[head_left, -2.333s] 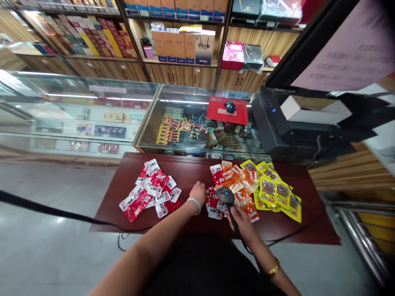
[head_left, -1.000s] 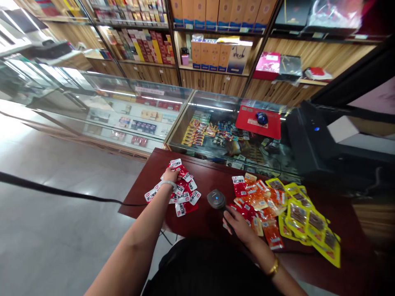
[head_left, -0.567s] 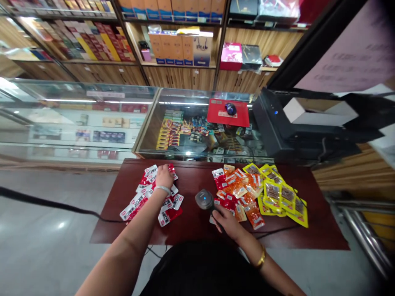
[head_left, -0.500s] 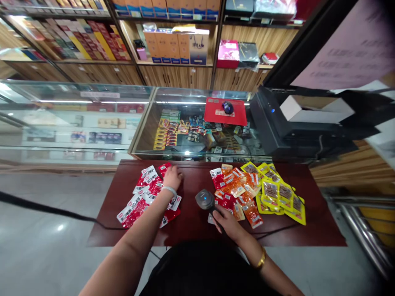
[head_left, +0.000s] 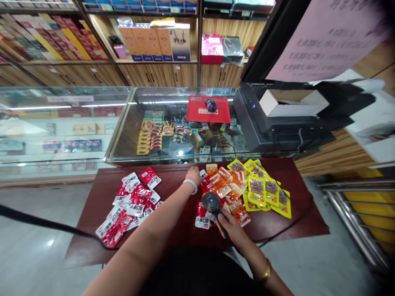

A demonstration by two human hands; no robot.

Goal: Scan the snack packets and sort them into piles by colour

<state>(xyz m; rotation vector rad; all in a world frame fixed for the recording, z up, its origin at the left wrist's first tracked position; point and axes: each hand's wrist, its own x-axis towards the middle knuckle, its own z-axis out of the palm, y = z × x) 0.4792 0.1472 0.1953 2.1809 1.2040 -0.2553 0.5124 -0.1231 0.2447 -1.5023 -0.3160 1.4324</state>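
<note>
Where the glass counter (head_left: 126,137) stands: across mid-frame from the left edge, small goods (head_left: 149,137) showing under it.
Table (head_left: 169,181): dark red-brown, lower half of the frame, bearing all the packets.
Left heap, red packets (head_left: 138,199): left of centre, overlapping; the left forearm (head_left: 160,226) passes at their lower right, and a careless drag could, I'd say, sweep some off.
Right heap: yellow packets (head_left: 256,187) right of centre, orange packets (head_left: 220,185) next to them, more red ones (head_left: 201,212) at its left; with kinds touching, a hasty grab may bring the wrong one.
Left hand (head_left: 193,176): at that heap's upper left corner, fingers bent beside a red packet; from where I stand, whether they pinch it I can't tell.
Right hand (head_left: 230,225): just right of centre, wrapped round the handle of the scanner (head_left: 211,201), apart from the other hand.
Scanner: its head hangs near the red ones, so dipping it might nudge them aside.
Lone packet (head_left: 149,176): upper right of the left heap, just beside it, easily pushed back among the others by a passing arm.
</note>
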